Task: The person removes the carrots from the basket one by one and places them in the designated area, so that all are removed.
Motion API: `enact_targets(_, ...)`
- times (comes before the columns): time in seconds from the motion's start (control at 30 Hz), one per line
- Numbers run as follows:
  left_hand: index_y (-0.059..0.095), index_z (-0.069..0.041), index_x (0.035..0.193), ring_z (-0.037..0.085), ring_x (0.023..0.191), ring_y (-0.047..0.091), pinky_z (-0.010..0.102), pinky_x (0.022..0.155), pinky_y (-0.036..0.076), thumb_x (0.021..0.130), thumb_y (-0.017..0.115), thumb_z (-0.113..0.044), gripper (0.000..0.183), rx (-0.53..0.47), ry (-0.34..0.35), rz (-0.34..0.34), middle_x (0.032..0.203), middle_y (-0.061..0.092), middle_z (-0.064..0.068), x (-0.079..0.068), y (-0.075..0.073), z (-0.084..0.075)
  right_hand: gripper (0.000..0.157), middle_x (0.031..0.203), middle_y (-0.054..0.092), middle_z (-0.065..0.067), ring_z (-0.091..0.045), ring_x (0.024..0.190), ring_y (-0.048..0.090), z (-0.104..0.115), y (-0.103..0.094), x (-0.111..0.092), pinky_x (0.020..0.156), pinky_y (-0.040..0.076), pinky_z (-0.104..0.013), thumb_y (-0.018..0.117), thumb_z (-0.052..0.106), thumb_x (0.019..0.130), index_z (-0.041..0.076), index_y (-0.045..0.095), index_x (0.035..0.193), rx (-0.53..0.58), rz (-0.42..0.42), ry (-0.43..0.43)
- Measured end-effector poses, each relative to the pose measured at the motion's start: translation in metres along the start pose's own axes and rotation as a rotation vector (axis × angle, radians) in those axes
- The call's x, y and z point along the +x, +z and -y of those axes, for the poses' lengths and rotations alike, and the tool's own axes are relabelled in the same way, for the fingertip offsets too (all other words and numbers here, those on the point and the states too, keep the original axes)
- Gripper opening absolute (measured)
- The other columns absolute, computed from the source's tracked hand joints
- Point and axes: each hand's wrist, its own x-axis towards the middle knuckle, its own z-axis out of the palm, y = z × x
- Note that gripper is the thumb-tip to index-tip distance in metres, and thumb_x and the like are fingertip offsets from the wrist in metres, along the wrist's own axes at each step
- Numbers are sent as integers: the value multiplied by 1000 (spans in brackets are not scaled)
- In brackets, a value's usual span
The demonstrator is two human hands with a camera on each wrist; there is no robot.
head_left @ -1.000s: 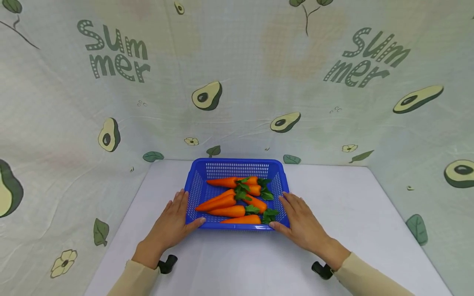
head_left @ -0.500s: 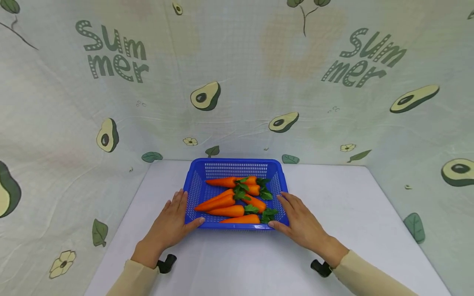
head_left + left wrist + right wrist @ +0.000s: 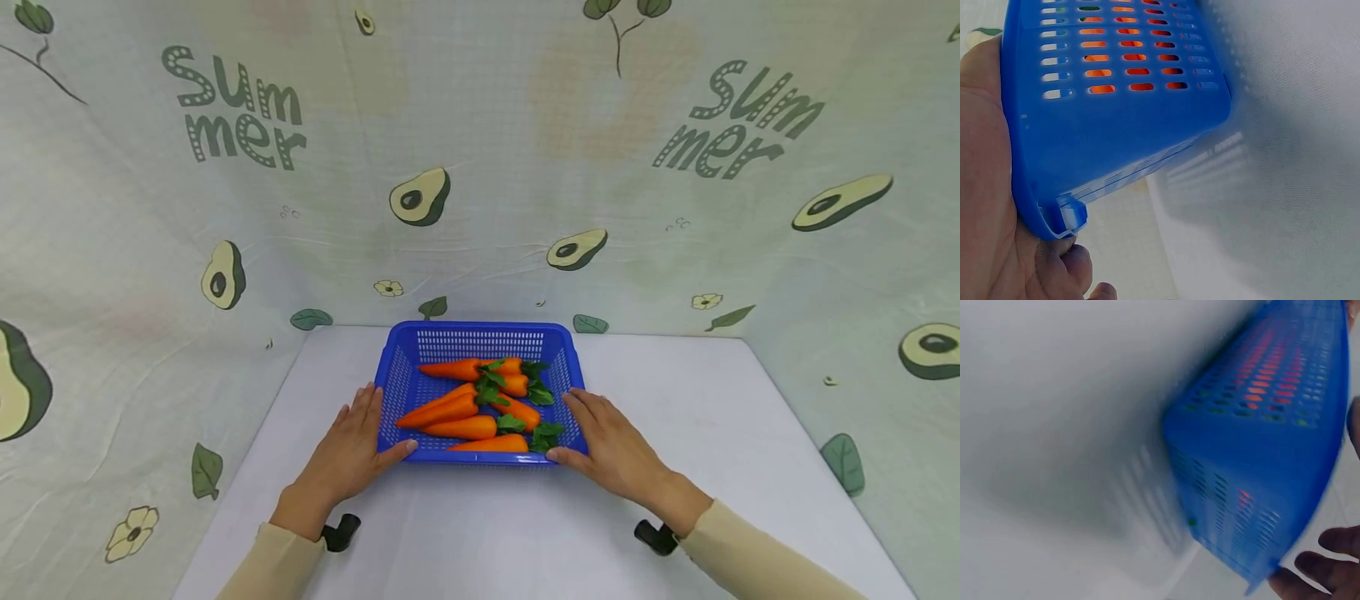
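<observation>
A blue plastic basket (image 3: 483, 457) with slotted walls sits on the white table and holds several orange carrots (image 3: 468, 428) with green leafy tops (image 3: 547, 435). My left hand (image 3: 345, 457) lies along its left side, fingers extended and thumb at the front rim. On the opposite side, my right hand (image 3: 617, 450) touches the right rim with its thumb by the front corner. The left wrist view shows the palm (image 3: 985, 181) against the basket's rim. Fingertips (image 3: 1316, 565) reach the far corner of the rim in the right wrist view, which is blurred.
The white tabletop (image 3: 697, 417) extends to both sides and in front of the basket. Behind it hangs a pale cloth (image 3: 487, 108) printed with avocados and lettering, which also runs down both sides. A black wrist device (image 3: 341, 533) sits under the left wrist, another (image 3: 655, 537) under the right.
The head view shifts slightly. Both hands stay at the basket's sides, and the right wrist has turned a little; the basket and carrots keep their places.
</observation>
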Motion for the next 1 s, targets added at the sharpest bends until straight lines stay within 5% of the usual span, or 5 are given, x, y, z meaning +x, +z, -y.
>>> enact_targets(0.17,15,5,166,45,162,14,61,129,15,93,49,-82,119,0,-8,1,175,12,25,-1,-3,1,90,159,45,-27,-47,141,52,-4,-33,23,115,45,-62,72,55,96,-3,41,158,-55,32,-46)
enact_targets(0.47,15,6,166,46,161,15,62,129,17,94,49,-82,118,-7,-18,-10,175,12,26,-7,-4,6,79,163,40,-23,-44,148,44,16,-92,100,118,43,-61,73,40,101,2,38,161,-8,-20,-118)
enact_targets(0.73,12,4,167,44,162,13,60,130,16,92,43,-87,122,-27,-28,3,176,11,24,-7,1,8,78,158,46,-24,-44,140,52,44,-66,143,117,46,-57,75,39,99,0,41,158,-121,-64,-291)
enact_targets(1.0,13,3,167,42,163,15,59,130,17,93,48,-83,119,-40,-11,1,176,11,22,-3,1,2,75,156,49,-22,-42,141,53,52,-40,157,119,43,-56,74,41,99,2,45,156,-218,-64,-386)
